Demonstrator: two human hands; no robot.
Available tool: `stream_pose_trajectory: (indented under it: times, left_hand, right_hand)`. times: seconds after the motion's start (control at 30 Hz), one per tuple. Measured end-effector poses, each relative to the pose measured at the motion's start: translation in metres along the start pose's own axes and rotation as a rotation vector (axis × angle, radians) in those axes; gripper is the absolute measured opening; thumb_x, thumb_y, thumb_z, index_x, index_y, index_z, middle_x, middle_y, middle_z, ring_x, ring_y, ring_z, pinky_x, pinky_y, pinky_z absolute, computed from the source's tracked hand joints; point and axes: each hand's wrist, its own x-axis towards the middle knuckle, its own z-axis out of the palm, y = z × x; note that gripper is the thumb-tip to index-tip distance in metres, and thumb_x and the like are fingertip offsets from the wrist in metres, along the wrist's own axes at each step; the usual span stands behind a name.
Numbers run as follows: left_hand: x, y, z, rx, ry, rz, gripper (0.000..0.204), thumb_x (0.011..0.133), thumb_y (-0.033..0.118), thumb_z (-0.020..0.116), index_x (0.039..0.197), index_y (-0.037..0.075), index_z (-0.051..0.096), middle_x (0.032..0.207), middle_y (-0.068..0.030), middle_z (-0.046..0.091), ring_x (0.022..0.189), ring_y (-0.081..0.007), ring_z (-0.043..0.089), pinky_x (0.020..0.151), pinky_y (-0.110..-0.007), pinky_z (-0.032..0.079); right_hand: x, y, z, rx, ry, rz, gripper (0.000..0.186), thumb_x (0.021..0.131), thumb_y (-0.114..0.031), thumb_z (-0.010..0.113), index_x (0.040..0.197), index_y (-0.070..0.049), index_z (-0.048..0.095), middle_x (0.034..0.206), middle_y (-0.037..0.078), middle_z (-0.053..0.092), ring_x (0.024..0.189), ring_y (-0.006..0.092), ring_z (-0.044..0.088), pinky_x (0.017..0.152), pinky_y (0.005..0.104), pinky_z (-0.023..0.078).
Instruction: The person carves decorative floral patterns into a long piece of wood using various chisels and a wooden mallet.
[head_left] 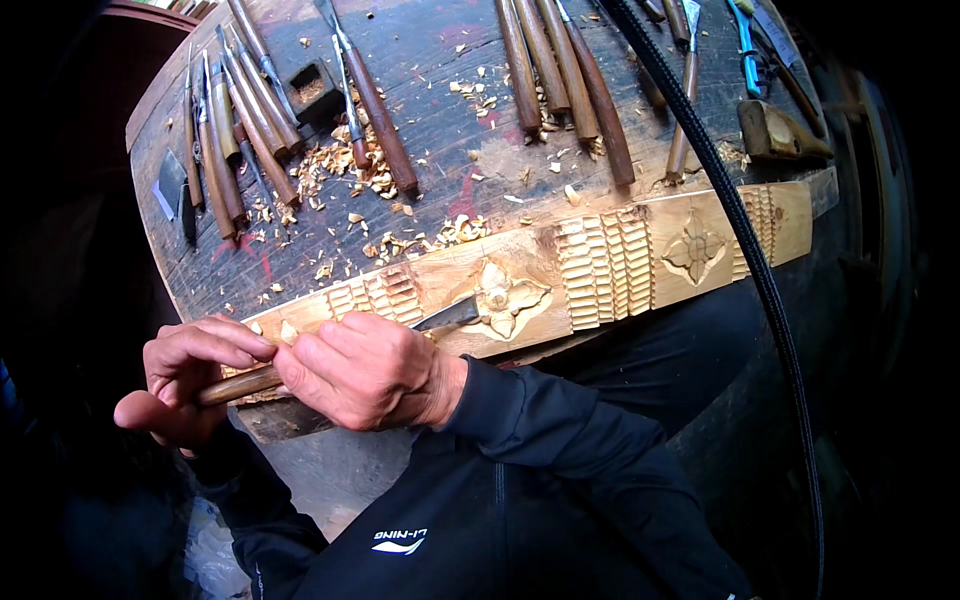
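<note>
My right hand (360,370) is closed on a wooden-handled chisel (240,385), its flat steel blade lying at the edge of a carved four-petal flower on a long pale wooden board (610,270). The board has another carved flower (695,250) and bands of stepped, scale-like cuts. My left hand (190,375) curls round the rear end of the handle, thumb sticking out, fingertips near my right hand. Part of the board and handle is hidden under my hands.
Beyond the board, on the dark scuffed worktable (250,280), lie several chisels (390,140), a dark hollow block (312,92), a wooden mallet (785,135), a blue-handled tool (748,50) and wood shavings (370,160). A black braided cable (745,230) hangs across the right side.
</note>
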Motion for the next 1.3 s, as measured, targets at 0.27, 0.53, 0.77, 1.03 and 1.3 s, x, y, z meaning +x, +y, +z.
stream_pose_trajectory:
  times: [0.27,0.53,0.77,1.03,1.3]
  left_hand:
    - [0.0,0.003,0.002,-0.019,0.131,-0.015,0.123,0.091,0.103,0.03,0.105,-0.01,0.077,0.105,-0.0283,0.081,0.091,-0.0343,0.08,0.09,-0.044,0.063]
    - [0.009,0.001,-0.006,0.001,0.056,0.029,0.128,0.085,0.106,0.034,0.106,-0.013,0.074,0.105,-0.0294,0.08,0.103,-0.0381,0.081,0.098,-0.05,0.064]
    - [0.0,0.009,-0.015,0.037,0.017,0.024,0.12,0.088,0.105,0.033,0.105,-0.007,0.074,0.108,-0.0251,0.08,0.103,-0.0333,0.08,0.097,-0.045,0.063]
    - [-0.005,0.002,-0.021,0.043,0.174,0.009,0.124,0.086,0.106,0.033,0.104,-0.01,0.074,0.105,-0.0263,0.08,0.096,-0.0352,0.08,0.093,-0.046,0.064]
    - [-0.021,0.013,-0.043,-0.081,0.289,0.131,0.125,0.082,0.107,0.04,0.109,-0.011,0.074,0.106,-0.0287,0.08,0.102,-0.0386,0.081,0.096,-0.05,0.065]
  right_hand:
    - [0.001,0.001,-0.003,-0.012,-0.005,0.036,0.028,0.088,-0.013,0.075,0.111,0.003,0.074,0.081,0.003,0.06,0.069,0.0164,0.062,0.055,0.0319,0.046]
    - [-0.001,0.003,-0.004,-0.009,-0.028,0.053,0.033,0.085,-0.016,0.077,0.113,0.003,0.074,0.082,0.004,0.059,0.069,0.0166,0.061,0.057,0.0317,0.046]
    - [0.001,-0.002,-0.002,-0.037,-0.054,0.034,0.035,0.086,-0.019,0.079,0.113,0.003,0.074,0.082,0.004,0.06,0.069,0.0177,0.062,0.059,0.0327,0.048]
    - [0.002,-0.002,0.0,-0.016,-0.059,0.05,0.036,0.085,-0.02,0.08,0.112,0.003,0.075,0.082,0.004,0.061,0.069,0.0182,0.062,0.059,0.033,0.048]
    - [0.005,0.001,-0.003,-0.029,-0.033,0.048,0.034,0.083,-0.016,0.078,0.111,0.003,0.075,0.082,0.004,0.061,0.068,0.0173,0.061,0.057,0.0328,0.047]
